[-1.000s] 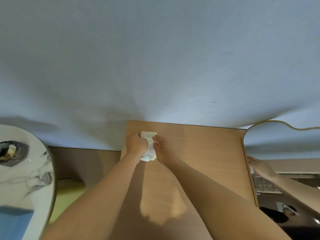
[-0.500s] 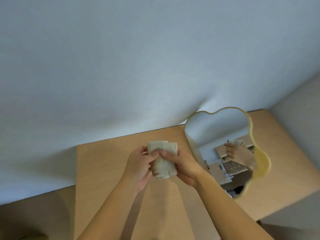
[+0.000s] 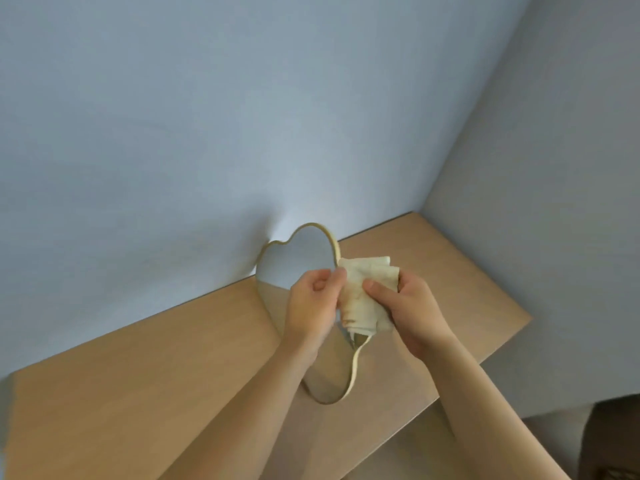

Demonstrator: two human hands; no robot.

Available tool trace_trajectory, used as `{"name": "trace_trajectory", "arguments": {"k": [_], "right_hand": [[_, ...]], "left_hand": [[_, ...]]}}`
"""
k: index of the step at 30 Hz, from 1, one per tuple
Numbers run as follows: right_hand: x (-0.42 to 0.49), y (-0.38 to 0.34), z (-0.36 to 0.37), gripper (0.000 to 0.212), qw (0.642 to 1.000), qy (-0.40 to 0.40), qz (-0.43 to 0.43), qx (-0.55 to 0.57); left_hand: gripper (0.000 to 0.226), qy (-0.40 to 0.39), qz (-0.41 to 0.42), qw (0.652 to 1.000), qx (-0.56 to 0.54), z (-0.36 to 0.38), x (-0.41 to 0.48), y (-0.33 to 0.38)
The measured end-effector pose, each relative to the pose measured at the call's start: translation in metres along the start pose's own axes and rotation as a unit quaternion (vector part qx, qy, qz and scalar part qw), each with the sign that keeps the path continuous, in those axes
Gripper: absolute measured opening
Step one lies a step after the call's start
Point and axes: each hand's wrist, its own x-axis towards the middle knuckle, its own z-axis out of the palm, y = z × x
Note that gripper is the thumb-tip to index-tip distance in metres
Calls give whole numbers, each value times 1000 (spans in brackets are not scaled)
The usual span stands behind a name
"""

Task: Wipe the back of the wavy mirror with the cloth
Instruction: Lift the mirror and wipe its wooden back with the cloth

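Our left hand [image 3: 310, 303] and right hand [image 3: 412, 306] both pinched the cloth [image 3: 363, 292] before the mirror [image 3: 298, 261]; unheld, it risked sliding along the bench [image 3: 138, 393] once pushed.

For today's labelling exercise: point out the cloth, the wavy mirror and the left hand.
cloth [image 3: 360, 299]: head view, stained middle fold.
wavy mirror [image 3: 294, 261]: head view, upper glass.
left hand [image 3: 308, 306]: head view, back of hand.

one head-worn wide-angle view looks forward and down from close above the light wooden tabletop [image 3: 145, 393], facing the pale blue wall [image 3: 242, 116] and its corner.
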Motion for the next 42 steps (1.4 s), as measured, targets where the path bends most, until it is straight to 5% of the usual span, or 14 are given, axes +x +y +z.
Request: {"name": "trace_trajectory", "arguments": {"k": [6, 9, 18, 25, 38, 42], "right_hand": [[31, 4, -80, 22, 998, 6, 23, 49], [40, 15, -100, 27, 998, 8, 44, 55], [50, 40, -98, 24, 995, -26, 74, 59], [42, 47, -50, 27, 988, -89, 105, 71], [-36, 106, 134, 27, 960, -216, 174, 39], [-58, 124, 190, 26, 968, -189, 142, -83]], "left_hand": [[104, 59, 36, 959, 276, 69, 49, -22], [112, 67, 42, 947, 310, 89, 64, -36], [105, 98, 17, 968, 228, 92, 57, -34], [106, 133, 42, 979, 148, 28, 37, -27], [95, 179, 27, 981, -71, -161, -17, -69], [87, 170, -11, 975, -139, -194, -24, -89]]}}
